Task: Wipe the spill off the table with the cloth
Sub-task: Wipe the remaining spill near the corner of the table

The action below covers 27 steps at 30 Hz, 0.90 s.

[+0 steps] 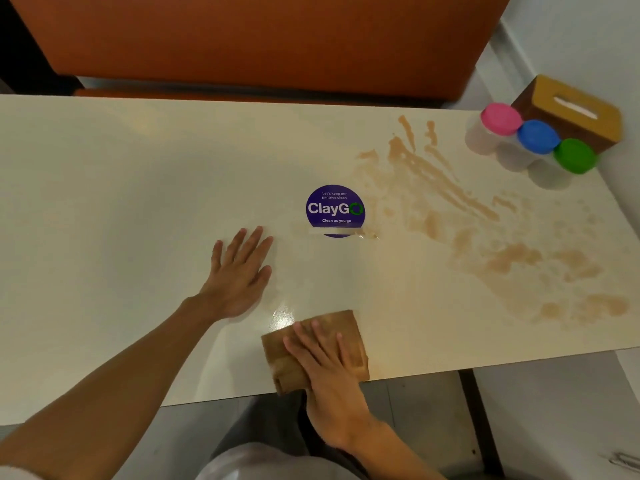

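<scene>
A folded brown cloth (346, 327) lies flat at the near edge of the cream table (121, 188). My right hand (327, 365) presses down on the cloth with its fingers spread over it. To the left, my left hand (239, 271) rests flat and open on the bare tabletop, holding nothing. A light brown spill (450, 202) is smeared in streaks and blotches over the right part of the table, up to the right of the cloth and apart from it.
A round purple sticker (335, 209) marks the table's middle. Three clear jars with pink (500, 118), blue (538, 136) and green (575, 155) lids stand at the far right corner beside a wooden tissue box (571, 109). An orange bench (259, 39) runs behind the table.
</scene>
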Tool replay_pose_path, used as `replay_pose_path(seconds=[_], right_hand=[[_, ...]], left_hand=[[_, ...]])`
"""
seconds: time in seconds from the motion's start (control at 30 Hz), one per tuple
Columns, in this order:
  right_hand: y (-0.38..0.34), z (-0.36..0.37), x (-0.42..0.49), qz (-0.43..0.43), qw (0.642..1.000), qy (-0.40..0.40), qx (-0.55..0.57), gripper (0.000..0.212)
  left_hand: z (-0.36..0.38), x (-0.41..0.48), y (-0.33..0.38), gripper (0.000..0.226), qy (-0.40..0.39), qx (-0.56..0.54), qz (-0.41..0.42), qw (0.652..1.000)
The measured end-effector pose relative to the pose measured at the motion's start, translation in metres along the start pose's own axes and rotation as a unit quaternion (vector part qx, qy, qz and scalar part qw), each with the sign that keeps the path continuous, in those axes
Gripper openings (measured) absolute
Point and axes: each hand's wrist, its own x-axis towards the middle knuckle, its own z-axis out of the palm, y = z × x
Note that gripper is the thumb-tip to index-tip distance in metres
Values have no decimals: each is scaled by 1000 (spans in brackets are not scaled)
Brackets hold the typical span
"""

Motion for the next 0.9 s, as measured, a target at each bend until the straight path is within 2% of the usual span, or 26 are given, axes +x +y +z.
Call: replay_pose_path(seconds=[0.07,0.13,0.2,0.3,0.33,0.4,0.47,0.53,0.63,0.77,0.9], right_hand=[[-2,-27,5,6,993,-10,115,60],[1,-63,13,23,975,14,220,40],[2,-96,29,26,967,40,250,39],[-3,-126,71,-20,959,92,267,47],[-6,-128,89,-40,962,98,253,51],[-10,-116,122,-64,983,100,138,58],[-10,-90,141,-51,997,59,6,66],[-12,-58,144,-45,996,2,-72,79],[-7,-32,131,-73,990,14,-116,92],[-3,-30,106,-139,978,-24,-151,85],[7,-31,68,-171,973,-61,-142,81]], left_hand=[[-2,-11,-6,57,25,-43,-15,999],[-2,-26,-17,56,52,-60,-43,996],[1,-43,-30,57,63,-48,-77,994],[8,-60,-41,60,57,-24,-103,993],[11,-63,-42,59,57,-23,-103,993],[15,-61,-43,57,60,-25,-106,992],[17,-59,-43,56,67,-26,-107,992],[16,-61,-48,54,78,-42,-102,991],[17,-60,-51,55,82,-55,-92,991],[22,-58,-53,53,86,-43,-101,990],[20,-58,-54,54,78,-54,-105,990]])
